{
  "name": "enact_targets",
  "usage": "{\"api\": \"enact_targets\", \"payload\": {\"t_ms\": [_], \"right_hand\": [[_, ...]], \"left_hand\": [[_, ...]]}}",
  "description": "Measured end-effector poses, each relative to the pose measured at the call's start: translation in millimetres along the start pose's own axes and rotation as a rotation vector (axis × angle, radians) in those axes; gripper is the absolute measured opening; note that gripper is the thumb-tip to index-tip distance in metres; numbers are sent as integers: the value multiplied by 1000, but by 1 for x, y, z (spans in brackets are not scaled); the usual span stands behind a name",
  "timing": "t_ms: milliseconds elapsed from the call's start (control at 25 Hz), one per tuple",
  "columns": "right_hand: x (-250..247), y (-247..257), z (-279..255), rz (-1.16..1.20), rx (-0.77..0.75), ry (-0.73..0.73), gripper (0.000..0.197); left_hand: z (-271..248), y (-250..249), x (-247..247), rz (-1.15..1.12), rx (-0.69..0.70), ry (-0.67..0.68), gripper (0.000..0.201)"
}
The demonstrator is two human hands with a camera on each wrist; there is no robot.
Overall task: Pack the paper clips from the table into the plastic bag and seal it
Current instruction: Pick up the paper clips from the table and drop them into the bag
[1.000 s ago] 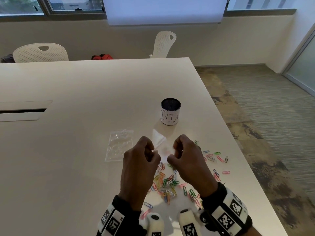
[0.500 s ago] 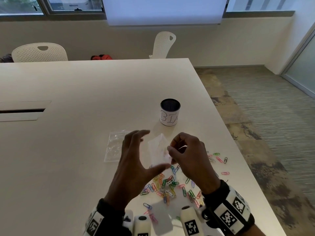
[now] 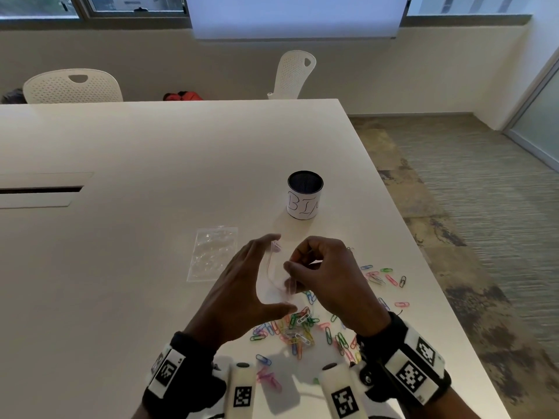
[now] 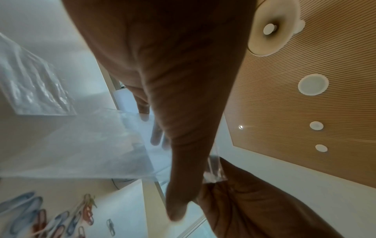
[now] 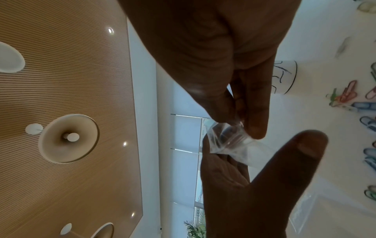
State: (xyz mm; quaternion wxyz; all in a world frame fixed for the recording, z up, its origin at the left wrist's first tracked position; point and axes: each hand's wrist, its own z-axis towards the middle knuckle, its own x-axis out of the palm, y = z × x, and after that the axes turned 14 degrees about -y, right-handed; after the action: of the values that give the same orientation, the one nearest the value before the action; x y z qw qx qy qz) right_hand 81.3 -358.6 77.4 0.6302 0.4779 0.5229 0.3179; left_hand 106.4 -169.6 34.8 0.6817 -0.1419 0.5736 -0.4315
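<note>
Between my hands I hold up a small clear plastic bag (image 3: 272,293) (image 4: 91,145) (image 5: 230,141), above the table. My right hand (image 3: 292,264) (image 5: 238,127) pinches the bag's top edge between thumb and forefinger. My left hand (image 3: 272,272) (image 4: 167,176) is spread, fingers straight and thumb out, and lies along the bag's left side; its fingertips (image 4: 156,136) show through the plastic. Coloured paper clips (image 3: 298,328) (image 4: 40,222) (image 5: 366,112) lie in a loose pile on the white table (image 3: 136,237) under my hands, with a few more scattered to the right (image 3: 384,276).
A flat stack of spare clear bags (image 3: 213,252) (image 4: 30,80) lies left of my hands. A dark cup labelled BIN (image 3: 305,196) (image 5: 284,77) stands behind them. The table's right edge (image 3: 423,267) runs close to the scattered clips. White chairs (image 3: 72,86) stand at the far side.
One second ago both hands pinched the bag. My left hand has let go, spread its fingers and come to lie along the bag, which the right hand still pinches.
</note>
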Motion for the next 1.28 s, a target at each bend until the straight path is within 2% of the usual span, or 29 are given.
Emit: {"api": "enact_targets", "payload": {"t_ms": [200,360,440,520,560,720,840,920,960,1160,1200,1280], "right_hand": [[2,-4,5,-67,-50,-11,11],[-3,-12,17,-88,-7,30,13],[-7,-23,31,-219,-61,-21,10],[-9,-35,45,-392,-143,-8,11],[-9,-41,51,-478,-177,43,21],[4,-56,66,-743,-277,336,85],[13,-60,70,-839,-311,430,107],[19,-64,70,-865,-308,440,105],[22,-67,68,-861,-312,429,97],[33,-76,61,-765,-393,354,32],[32,-75,59,-748,-393,358,30],[29,-73,56,-765,-414,403,44]], "left_hand": [[-2,9,1,20,27,-70,76],[0,14,-2,24,11,-61,71],[0,19,-5,35,-6,-62,71],[-1,26,-10,45,-26,-68,71],[-2,29,-12,46,-36,-74,71],[-7,39,-20,15,-84,-90,70],[-12,45,-23,13,-101,-107,69],[-15,46,-22,15,-109,-111,69],[-16,46,-22,12,-111,-110,69],[-16,44,-20,0,-122,-97,68],[-15,43,-20,-2,-125,-91,69],[-15,43,-18,-7,-131,-84,69]]}}
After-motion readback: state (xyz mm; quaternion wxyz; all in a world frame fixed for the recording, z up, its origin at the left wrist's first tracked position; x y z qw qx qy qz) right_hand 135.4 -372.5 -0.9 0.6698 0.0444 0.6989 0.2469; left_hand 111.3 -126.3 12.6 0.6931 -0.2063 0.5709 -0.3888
